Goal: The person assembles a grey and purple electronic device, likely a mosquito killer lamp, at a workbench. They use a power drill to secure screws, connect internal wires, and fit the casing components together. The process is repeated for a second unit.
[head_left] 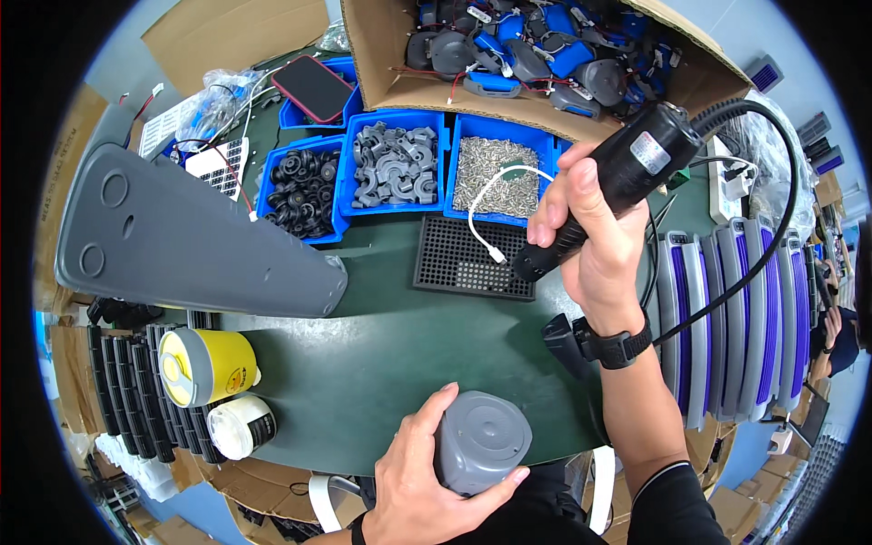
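Note:
My right hand (589, 238) grips a black electric screwdriver (610, 183), tip pointing down-left over a black perforated tray (459, 265); its black cable loops off to the right. A thin white wire (483, 202) hangs near my fingers, and whether I hold it is unclear. At the near table edge my left hand (421, 481) wraps around a grey cylindrical plastic housing (481, 441), its round end facing up. The two hands are well apart.
Blue bins hold screws (498, 174), grey clips (392, 165) and black wheels (302, 189). A cardboard box (400, 54) of blue-grey parts stands behind. A long grey panel (182, 238) lies left, grey-purple parts (727, 318) stack right, a yellow cup (207, 365) and white jar (238, 425) sit front left.

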`<state>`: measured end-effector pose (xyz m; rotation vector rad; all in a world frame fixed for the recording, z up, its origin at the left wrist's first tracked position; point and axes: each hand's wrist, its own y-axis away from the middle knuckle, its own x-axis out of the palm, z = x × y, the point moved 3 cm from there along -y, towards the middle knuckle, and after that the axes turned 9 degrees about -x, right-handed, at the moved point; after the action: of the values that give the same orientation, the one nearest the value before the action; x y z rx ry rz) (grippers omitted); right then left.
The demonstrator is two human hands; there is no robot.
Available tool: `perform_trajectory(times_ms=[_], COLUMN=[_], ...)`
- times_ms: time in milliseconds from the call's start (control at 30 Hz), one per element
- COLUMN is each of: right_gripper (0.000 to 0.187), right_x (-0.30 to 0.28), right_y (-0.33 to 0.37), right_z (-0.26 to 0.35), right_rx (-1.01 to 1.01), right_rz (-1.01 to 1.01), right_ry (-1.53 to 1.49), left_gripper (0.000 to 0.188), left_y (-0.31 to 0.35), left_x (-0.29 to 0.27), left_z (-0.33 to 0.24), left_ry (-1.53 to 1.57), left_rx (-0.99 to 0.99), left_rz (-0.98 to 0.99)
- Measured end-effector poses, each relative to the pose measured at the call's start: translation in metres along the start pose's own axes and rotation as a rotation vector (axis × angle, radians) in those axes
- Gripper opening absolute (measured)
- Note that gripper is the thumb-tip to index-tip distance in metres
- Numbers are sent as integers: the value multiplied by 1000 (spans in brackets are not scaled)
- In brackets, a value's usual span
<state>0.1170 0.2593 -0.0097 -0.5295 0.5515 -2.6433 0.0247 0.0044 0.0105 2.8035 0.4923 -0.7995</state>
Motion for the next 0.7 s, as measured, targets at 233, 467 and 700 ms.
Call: perform_trajectory(times_ms=[233,467,700], right_gripper=[37,40,54], right_x=[12,24,22], right_y=[6,15,7], right_z=[7,7,34], right_rx=[-7,-108,-113], right_rz=[52,182,182], right_ry=[28,94,-11], left_gripper=[99,100,100], left_y=[3,8,9], left_x=[-4,-9,-10], left_z=[-6,-4,-4], left_ry=[64,66,79], left_rx=[-138,-70,-88], left_rz=[48,-7,-16])
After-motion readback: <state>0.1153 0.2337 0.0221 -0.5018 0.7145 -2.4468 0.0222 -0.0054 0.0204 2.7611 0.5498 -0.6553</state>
